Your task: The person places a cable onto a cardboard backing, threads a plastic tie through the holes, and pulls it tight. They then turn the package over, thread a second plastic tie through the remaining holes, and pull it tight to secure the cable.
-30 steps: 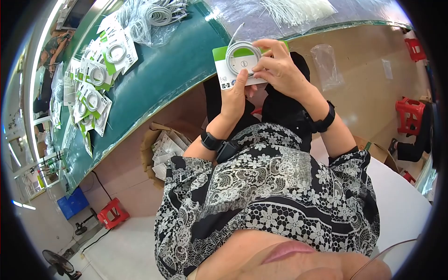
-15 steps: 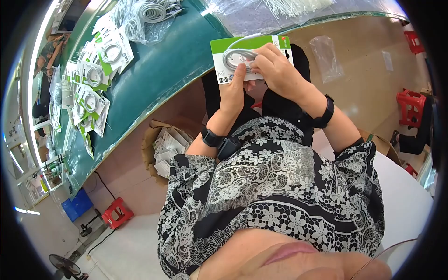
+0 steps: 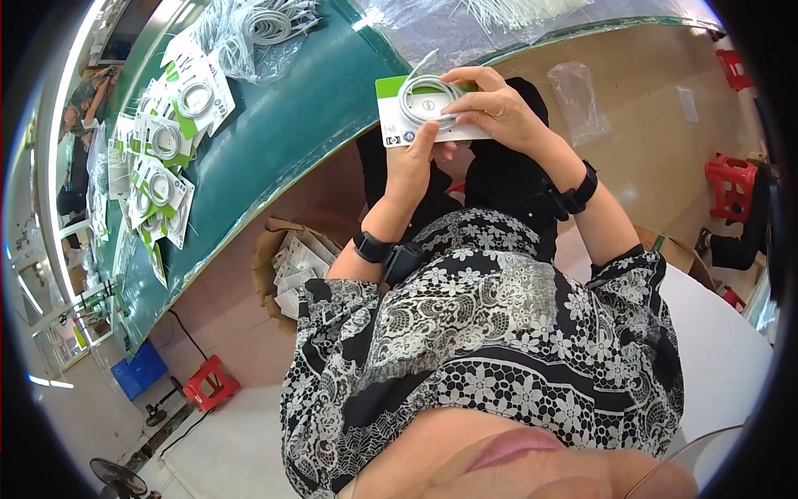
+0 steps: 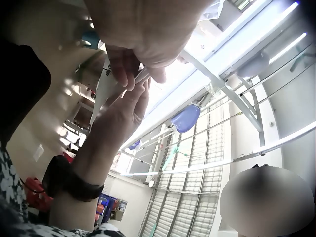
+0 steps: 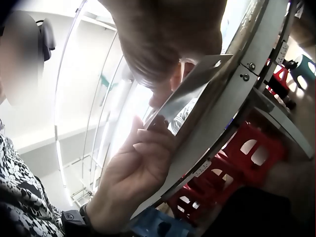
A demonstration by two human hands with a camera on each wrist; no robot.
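In the head view a white cable coil point(image 3: 405, 103) lies on a white and green packaging card point(image 3: 391, 116) over the person's lap. The left hand point(image 3: 407, 173) grips the card's lower edge, thumb in front at the coil and fingers behind. At the coil's right side, the right hand point(image 3: 507, 112) pinches the cable, with its index finger arched over the top. One cable end point(image 3: 426, 60) sticks up past the card's top edge. From the right wrist, the card point(image 5: 190, 91) appears nearly edge-on, held by the left hand point(image 5: 140, 168); the right fingertips are partly hidden behind it.
On the green table point(image 3: 283, 133), several carded cables point(image 3: 166, 141) lie piled at the left. Bagged cables point(image 3: 266, 29) and loose white strips point(image 3: 515, 12) lie farther back. A carton point(image 3: 266, 258) of packets stands below the table; red stools point(image 3: 731, 187) stand at the right.
Half a second ago the right fingers were bunched over a flattened coil and the card's right end showed. Now the coil is rounder, its end points up, and the right fingers are spread wider.
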